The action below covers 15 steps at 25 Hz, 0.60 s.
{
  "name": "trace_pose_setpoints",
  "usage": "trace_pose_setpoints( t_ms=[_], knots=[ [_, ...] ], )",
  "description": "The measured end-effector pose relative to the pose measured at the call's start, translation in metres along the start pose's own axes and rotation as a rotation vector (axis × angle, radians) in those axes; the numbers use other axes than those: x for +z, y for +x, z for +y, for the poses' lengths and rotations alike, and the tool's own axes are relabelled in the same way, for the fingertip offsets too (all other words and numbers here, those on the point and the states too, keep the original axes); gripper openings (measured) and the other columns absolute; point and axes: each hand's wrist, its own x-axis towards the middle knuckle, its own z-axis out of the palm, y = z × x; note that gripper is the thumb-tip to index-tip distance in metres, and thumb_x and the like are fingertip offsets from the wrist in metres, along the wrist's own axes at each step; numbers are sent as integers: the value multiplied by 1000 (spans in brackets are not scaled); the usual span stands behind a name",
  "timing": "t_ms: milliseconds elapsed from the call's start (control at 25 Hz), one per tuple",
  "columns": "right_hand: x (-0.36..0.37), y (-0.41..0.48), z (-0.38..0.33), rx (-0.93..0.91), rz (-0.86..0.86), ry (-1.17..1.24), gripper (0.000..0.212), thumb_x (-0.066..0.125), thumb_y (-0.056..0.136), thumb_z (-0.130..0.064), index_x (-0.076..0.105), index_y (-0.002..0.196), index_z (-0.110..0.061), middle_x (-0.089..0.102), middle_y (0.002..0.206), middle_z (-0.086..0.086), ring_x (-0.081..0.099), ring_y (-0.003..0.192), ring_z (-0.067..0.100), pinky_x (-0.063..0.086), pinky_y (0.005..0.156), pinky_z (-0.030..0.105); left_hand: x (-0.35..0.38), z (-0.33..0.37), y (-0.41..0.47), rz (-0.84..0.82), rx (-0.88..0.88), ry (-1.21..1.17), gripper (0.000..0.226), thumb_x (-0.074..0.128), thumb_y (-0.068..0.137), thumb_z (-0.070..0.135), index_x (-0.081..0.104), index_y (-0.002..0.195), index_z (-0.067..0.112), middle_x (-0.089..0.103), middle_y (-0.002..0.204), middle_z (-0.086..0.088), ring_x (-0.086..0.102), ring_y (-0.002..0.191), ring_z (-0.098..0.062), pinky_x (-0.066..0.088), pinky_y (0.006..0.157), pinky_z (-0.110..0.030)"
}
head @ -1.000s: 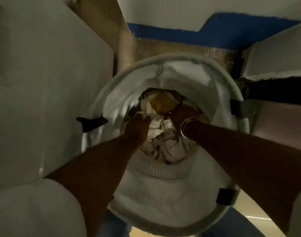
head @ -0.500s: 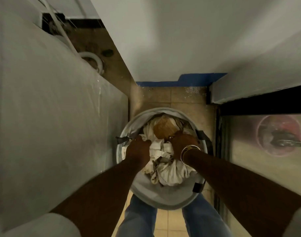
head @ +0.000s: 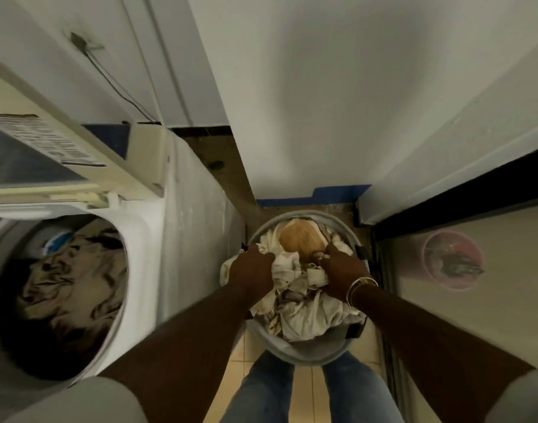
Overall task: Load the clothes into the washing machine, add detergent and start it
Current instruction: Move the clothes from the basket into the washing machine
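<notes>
A bundle of pale, crumpled clothes (head: 304,309) with a tan piece on top bulges out of a round grey laundry hamper (head: 307,352) on the floor in front of my legs. My left hand (head: 252,270) grips the bundle on its left side. My right hand (head: 342,271), with bangles on the wrist, grips it on the right. To the left stands a top-loading washing machine (head: 176,239) with its lid (head: 63,154) up; beige and dark clothes (head: 69,285) lie in its drum.
A white wall (head: 322,102) rises straight ahead with a blue strip at its foot. A second appliance (head: 475,300) with a round pink sticker stands close on the right. The tiled floor (head: 307,389) between the two machines is a narrow gap.
The view has pulled up and back from inside the hamper. The clothes have risen with both hands from deep in the hamper to above its rim. The washer's open drum has come into view.
</notes>
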Motion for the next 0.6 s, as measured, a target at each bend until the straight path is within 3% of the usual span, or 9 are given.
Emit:
trace_pose_setpoints(
  t_ms=[320,600],
  knots=[
    [-71,-85,-40,-32,223,31,62,73,74,-51,55,129,-28,43,138,5,55,118,30,47,93,35,-74,7,-72,175,58,-32,41,48,97,45,56,132,24,53,139,-7,51,128,-23,38,111,-39],
    [-135,-172,-89,-60,478,80,61,75,72,-52,61,125,-26,45,140,7,59,112,36,51,87,40,-155,15,-183,372,69,72,40,60,85,45,58,121,28,52,116,-11,61,101,-31,49,86,-36]
  ],
)
